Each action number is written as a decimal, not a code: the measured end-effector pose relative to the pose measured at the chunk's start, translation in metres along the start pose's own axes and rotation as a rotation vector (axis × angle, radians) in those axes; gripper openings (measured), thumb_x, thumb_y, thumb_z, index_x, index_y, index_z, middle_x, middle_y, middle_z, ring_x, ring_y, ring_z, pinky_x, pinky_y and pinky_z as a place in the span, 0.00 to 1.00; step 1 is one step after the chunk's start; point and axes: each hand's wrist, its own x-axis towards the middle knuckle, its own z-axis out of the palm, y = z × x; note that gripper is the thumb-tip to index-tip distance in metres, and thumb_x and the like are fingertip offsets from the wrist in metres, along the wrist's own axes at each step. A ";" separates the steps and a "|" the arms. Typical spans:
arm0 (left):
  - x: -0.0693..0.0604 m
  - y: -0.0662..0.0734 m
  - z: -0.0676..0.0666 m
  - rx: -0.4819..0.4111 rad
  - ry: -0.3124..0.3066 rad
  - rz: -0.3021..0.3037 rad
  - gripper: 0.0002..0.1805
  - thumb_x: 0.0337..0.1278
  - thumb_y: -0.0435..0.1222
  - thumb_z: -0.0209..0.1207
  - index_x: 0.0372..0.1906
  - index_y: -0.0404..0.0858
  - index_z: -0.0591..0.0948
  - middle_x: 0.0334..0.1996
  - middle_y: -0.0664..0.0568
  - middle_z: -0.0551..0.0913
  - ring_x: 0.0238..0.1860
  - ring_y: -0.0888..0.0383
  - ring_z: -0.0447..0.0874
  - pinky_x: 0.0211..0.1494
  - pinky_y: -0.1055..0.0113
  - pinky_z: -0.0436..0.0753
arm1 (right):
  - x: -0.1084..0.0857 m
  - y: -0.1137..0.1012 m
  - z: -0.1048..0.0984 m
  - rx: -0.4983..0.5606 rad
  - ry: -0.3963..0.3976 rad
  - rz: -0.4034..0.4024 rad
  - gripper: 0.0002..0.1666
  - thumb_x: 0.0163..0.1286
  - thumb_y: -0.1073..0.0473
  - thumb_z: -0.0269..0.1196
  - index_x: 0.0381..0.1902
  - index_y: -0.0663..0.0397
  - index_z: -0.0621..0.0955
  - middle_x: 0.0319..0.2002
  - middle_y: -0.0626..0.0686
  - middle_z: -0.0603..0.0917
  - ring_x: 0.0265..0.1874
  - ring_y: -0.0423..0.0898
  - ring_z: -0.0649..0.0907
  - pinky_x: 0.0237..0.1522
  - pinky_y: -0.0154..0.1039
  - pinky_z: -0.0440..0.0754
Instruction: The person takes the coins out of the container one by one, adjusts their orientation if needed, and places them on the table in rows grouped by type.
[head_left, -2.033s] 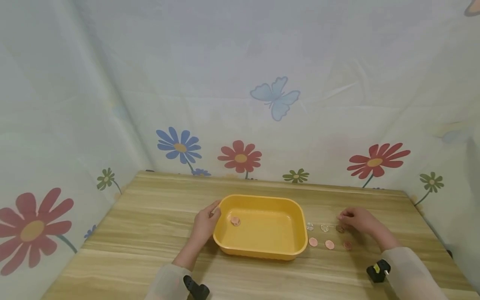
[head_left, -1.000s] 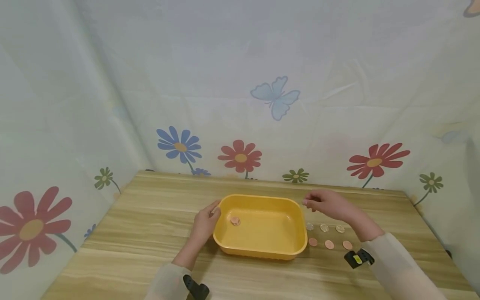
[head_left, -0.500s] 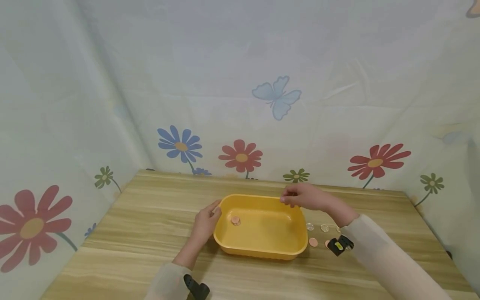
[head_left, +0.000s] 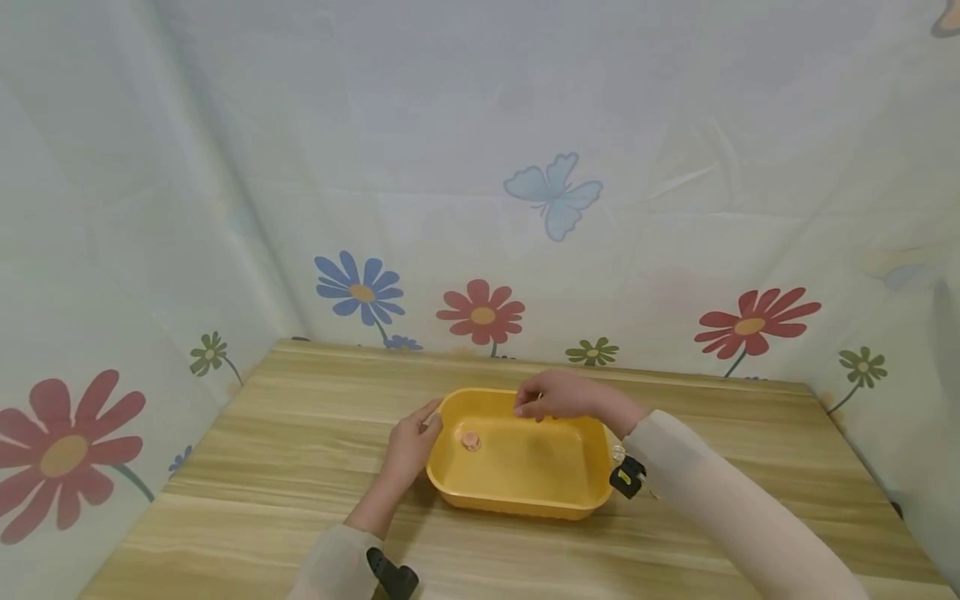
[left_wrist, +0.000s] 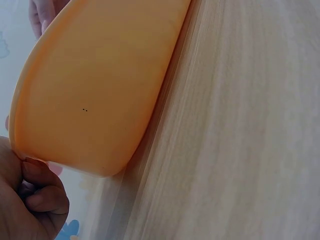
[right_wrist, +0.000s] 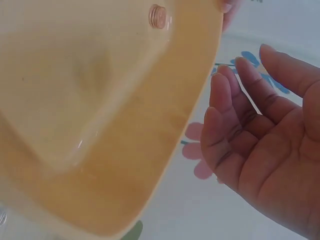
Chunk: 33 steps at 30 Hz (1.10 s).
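A yellow plastic tray (head_left: 525, 506) rests on the table. My left hand (head_left: 408, 446) grips its left rim; the left wrist view shows curled fingers (left_wrist: 45, 200) at that end. Inside the tray, towards the left, lies a small stack of copper-coloured coins (right_wrist: 158, 17). My right hand (head_left: 562, 396) hangs over the tray's far rim, right of centre. In the right wrist view its fingers are loosely bent, thumb and forefinger apart, and no coin shows between them. A silvery coin (head_left: 618, 452) peeks out beside the tray; my right sleeve hides the other coins there.
The wood-grain table (head_left: 300, 417) runs back to a pale cloth backdrop (head_left: 637, 250) with printed flowers and a butterfly. A second cloth side closes in the left. A black wrist camera (head_left: 628, 477) on my right arm hangs just beyond the tray's right rim.
My right hand has moved left from beside the loose coins to over the tray, its sleeve now covering most of them. The left hand, tray and coin stack have stayed put.
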 end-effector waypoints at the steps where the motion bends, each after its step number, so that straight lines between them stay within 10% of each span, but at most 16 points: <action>1: 0.000 0.000 0.000 0.002 0.001 0.000 0.24 0.75 0.36 0.51 0.71 0.35 0.74 0.22 0.42 0.83 0.20 0.60 0.74 0.24 0.70 0.76 | 0.003 -0.001 0.002 0.003 -0.008 -0.007 0.12 0.77 0.53 0.60 0.47 0.55 0.85 0.43 0.61 0.87 0.42 0.56 0.84 0.38 0.34 0.78; 11: 0.000 0.000 0.000 0.009 -0.002 0.018 0.24 0.75 0.36 0.51 0.71 0.34 0.74 0.34 0.34 0.89 0.24 0.57 0.81 0.26 0.70 0.78 | 0.033 -0.007 0.014 -0.012 -0.048 -0.031 0.13 0.76 0.54 0.61 0.51 0.55 0.85 0.45 0.58 0.87 0.38 0.44 0.82 0.38 0.32 0.78; 33: 0.000 0.000 -0.001 0.011 0.003 0.012 0.25 0.74 0.36 0.51 0.71 0.34 0.75 0.25 0.36 0.85 0.21 0.59 0.75 0.25 0.70 0.76 | 0.074 0.002 0.060 -0.043 0.000 -0.031 0.17 0.70 0.64 0.64 0.55 0.65 0.83 0.43 0.57 0.87 0.30 0.39 0.80 0.35 0.27 0.78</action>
